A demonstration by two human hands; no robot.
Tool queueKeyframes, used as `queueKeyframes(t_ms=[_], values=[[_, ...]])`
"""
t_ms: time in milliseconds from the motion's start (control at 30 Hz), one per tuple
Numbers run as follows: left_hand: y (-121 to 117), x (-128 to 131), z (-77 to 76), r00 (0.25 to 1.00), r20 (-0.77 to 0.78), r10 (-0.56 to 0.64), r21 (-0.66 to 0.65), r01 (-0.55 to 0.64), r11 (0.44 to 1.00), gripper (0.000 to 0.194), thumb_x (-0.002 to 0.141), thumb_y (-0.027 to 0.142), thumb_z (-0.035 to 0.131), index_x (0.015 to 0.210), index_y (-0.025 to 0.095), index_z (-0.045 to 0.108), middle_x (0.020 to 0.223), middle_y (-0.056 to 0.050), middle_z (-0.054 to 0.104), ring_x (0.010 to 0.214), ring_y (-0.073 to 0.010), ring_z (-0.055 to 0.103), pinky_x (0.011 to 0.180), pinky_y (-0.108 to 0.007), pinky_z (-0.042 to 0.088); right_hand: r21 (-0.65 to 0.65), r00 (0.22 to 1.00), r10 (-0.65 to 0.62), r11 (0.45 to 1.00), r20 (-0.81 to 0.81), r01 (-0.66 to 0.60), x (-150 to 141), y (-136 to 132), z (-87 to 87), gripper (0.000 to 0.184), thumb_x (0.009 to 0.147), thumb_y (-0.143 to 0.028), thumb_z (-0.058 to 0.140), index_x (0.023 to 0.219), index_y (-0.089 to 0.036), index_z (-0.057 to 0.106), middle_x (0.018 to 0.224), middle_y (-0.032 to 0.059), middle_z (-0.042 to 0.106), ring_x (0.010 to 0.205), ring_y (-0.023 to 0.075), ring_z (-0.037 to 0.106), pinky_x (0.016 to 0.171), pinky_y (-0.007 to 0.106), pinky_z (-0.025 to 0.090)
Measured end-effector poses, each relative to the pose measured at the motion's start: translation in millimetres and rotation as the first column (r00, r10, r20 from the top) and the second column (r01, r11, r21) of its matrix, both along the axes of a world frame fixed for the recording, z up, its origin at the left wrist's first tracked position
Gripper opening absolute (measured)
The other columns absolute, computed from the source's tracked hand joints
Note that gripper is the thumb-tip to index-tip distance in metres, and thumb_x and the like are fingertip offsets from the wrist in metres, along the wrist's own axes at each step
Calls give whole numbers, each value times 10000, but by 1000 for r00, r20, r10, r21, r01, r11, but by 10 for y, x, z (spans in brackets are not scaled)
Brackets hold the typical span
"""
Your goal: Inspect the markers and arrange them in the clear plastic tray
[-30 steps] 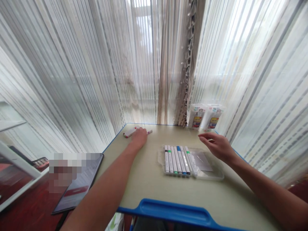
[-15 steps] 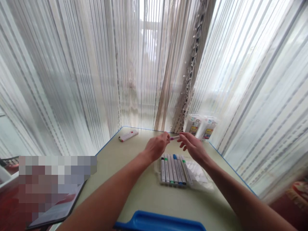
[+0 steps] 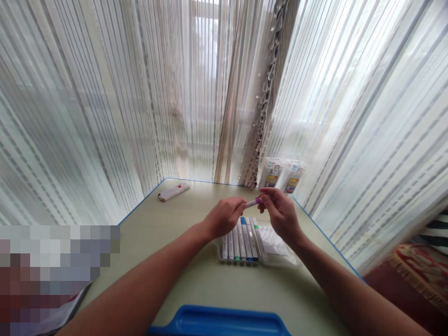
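Above the far part of the table, a white marker (image 3: 251,204) with a purple band spans the gap between my hands. My left hand (image 3: 226,216) is closed around its left end. The fingertips of my right hand (image 3: 280,211) pinch the purple end. Just below the hands lies a clear plastic case (image 3: 221,255), with a row of white markers (image 3: 241,247) in it showing blue, green and black ends. My left hand hides the upper ends of the leftmost ones. The case's transparent other part (image 3: 278,246) lies at the right.
Several markers (image 3: 174,192) lie together at the table's far left. Two clear packages (image 3: 269,173) with yellow labels stand at the far right corner, before the striped curtains (image 3: 196,116). A blue tray edge (image 3: 229,322) juts in at the front of the pale table (image 3: 168,289).
The marker's purple part was by my left hand and is now at my right fingers. My right hand has closed in on that end. The view has swung slightly right.
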State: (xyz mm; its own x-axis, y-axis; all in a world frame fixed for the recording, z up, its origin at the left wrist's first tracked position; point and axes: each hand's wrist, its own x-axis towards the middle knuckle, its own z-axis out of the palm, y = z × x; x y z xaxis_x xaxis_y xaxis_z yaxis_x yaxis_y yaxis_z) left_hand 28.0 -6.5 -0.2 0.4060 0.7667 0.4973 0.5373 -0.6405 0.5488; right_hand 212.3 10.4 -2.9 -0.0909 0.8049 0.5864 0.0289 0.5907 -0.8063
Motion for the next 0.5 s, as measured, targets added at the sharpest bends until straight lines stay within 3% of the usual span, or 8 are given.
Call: queueKeyframes(t_ms=[300, 500], values=[[13, -11, -18, 991, 130, -41, 10, 40, 999, 279, 948, 323, 466, 970, 138, 674, 770, -32, 644, 652, -122, 537, 620, -240, 407, -132, 981, 90, 985, -170, -113, -27, -19, -19, 320, 749, -339, 780, 993, -185, 641, 751, 7, 682, 655, 144, 640, 637, 300, 539], [-18, 38, -35, 965, 229, -125, -162, 164, 973, 279, 922, 366, 521, 982, 130, 657, 706, -37, 657, 563, -108, 550, 555, -229, 407, -165, 988, 102, 979, -118, -121, -41, -46, -15, 244, 798, -368, 737, 924, -162, 697, 678, 10, 658, 585, 122, 594, 517, 249, 482]])
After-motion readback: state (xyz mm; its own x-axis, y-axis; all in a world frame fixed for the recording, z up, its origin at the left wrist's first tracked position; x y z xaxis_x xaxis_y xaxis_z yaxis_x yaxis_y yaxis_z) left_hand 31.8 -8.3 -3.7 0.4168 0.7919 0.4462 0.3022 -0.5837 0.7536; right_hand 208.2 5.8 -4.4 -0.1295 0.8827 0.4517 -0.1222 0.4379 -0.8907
